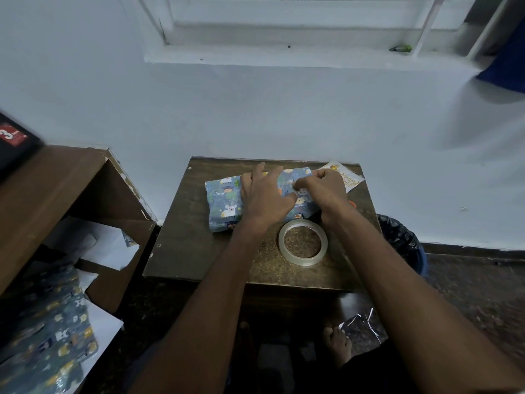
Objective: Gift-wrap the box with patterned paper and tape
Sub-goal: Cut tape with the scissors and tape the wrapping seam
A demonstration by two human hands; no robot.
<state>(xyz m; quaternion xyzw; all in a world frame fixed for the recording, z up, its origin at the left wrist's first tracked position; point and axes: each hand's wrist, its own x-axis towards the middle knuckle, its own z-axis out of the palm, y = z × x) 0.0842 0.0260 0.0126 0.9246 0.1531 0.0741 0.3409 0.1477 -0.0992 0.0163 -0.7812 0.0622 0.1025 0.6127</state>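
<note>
Both hands are down on the wrapped box [227,200], and each grip does a different job. Left hand [262,194] lies flat across the top, fingers fairly straight and spread toward the far edge, pressing the patterned paper so it can't spring open. Right hand [321,189] is curled tight, fingertips pinching something small at the paper near the middle seam; it looks like a flap or a bit of tape being pressed down, but the piece is too small to tell which. So that's one grip wide and pressing, one narrow and pinching.

Box placement makes sense: it sits toward the back of the small brown desk [181,251], lying lengthwise left to right, already covered in the blue animal-print paper. The tape roll [302,242] lies flat just in front of the box, close under the right wrist, ready for the next strip. A greeting card [348,177] pokes out behind the right hand at the far corner. Spare patterned paper [48,336] waits well off to the left, below the wooden shelf [56,189].

Judging by the covered top, wrapping is well along, with sealing the seam as the current job.
</note>
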